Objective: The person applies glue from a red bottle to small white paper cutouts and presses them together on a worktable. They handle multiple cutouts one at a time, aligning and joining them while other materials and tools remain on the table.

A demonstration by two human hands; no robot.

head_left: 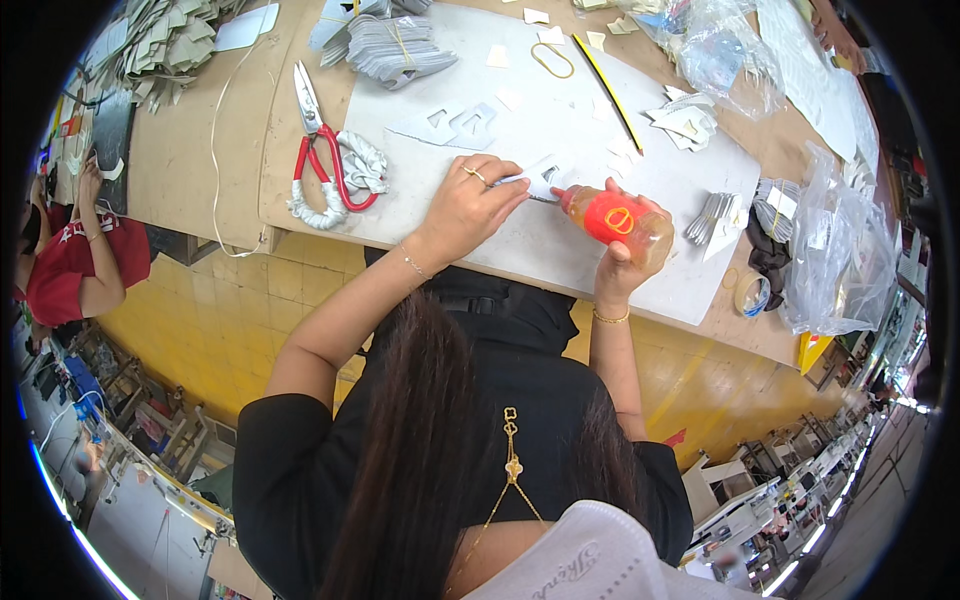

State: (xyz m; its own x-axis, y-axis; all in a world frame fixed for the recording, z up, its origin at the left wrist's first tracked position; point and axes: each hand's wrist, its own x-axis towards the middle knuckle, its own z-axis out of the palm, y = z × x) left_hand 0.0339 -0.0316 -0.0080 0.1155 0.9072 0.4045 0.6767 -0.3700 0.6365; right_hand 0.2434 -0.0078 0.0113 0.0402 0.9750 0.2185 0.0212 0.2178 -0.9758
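My right hand (pixel 632 262) is wrapped round a squeeze bottle (pixel 607 216) of amber liquid with a red label. The bottle is tilted, its red nozzle pointing left at a small pale cut piece (pixel 543 178) with a dark cut-out. Whether nozzle and piece touch I cannot tell. My left hand (pixel 475 203) pinches the left end of this piece, fingers together, over the white board (pixel 400 190). Just beyond the left hand lie flat light-grey pieces (pixel 450 126) with similar cut-outs. Scissors with red handles (pixel 328 170), partly wrapped in whitish cloth, lie to the left.
A black-and-yellow pencil (pixel 610 95) and a rubber band (pixel 552 60) lie at the far side. Bundled grey pieces (pixel 400 50) sit at the back left, more bundles (pixel 715 222) at the right. Clear plastic bags (pixel 835 260) and a tape roll (pixel 752 294) are on the right.
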